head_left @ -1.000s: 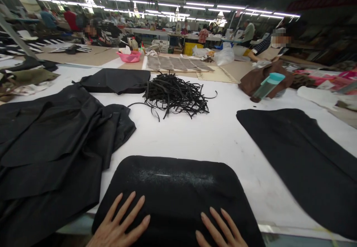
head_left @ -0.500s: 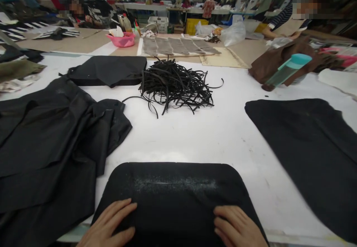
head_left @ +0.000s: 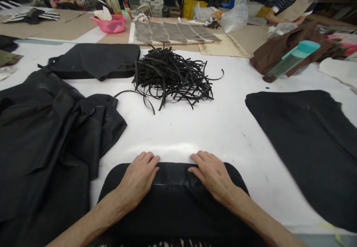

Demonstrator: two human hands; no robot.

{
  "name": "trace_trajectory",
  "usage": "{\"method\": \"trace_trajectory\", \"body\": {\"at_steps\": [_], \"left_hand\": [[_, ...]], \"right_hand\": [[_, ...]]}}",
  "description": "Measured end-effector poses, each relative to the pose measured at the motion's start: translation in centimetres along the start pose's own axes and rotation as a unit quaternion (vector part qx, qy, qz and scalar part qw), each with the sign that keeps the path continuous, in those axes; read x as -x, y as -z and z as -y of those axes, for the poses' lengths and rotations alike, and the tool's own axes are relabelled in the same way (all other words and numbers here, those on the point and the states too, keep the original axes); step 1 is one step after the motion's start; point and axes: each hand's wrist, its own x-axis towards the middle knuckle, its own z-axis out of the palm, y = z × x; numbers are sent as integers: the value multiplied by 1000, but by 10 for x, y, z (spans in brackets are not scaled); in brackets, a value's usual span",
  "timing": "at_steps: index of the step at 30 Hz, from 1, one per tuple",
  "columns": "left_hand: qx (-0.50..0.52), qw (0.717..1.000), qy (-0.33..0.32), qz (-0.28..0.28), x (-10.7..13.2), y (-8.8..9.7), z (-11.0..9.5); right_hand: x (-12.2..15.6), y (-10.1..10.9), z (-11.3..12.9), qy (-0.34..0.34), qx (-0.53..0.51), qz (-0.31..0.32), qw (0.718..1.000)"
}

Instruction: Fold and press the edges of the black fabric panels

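The black panel [head_left: 178, 211] lies at the bottom centre of the frame on the white tabletop [head_left: 178, 131]. Its far edge lies under the left hand [head_left: 141, 172] and the right hand [head_left: 210, 170], set apart, fingers [head_left: 145, 156] bent and reaching past that edge, thumbs on the panel; whether they grip it I cannot tell. Straps [head_left: 173, 76] lie tangled at upper centre, rumpled cloth [head_left: 47, 139] at left, a bottle [head_left: 294, 59] at upper right

Left hand [head_left: 140, 173] and right hand [head_left: 211, 172] lie apart, fingers [head_left: 147, 156] angled inward.
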Motion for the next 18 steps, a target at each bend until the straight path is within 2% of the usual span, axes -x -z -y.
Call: {"method": "trace_trajectory", "body": {"at_steps": [3, 6, 12, 18], "left_hand": [[21, 1000, 11, 15, -3, 5, -5], [38, 999, 18, 14, -2, 9, -3], [89, 996, 13, 20, 2, 5, 10], [141, 987, 70, -15, -5, 3, 14]], "right_hand": [[-4, 7, -1, -10, -21, 47, 999], [-6, 13, -6, 8, -68, 84, 994], [-10, 19, -14, 6, -167, 81, 983], [-18, 5, -20, -16, -131, 46, 990]]}}
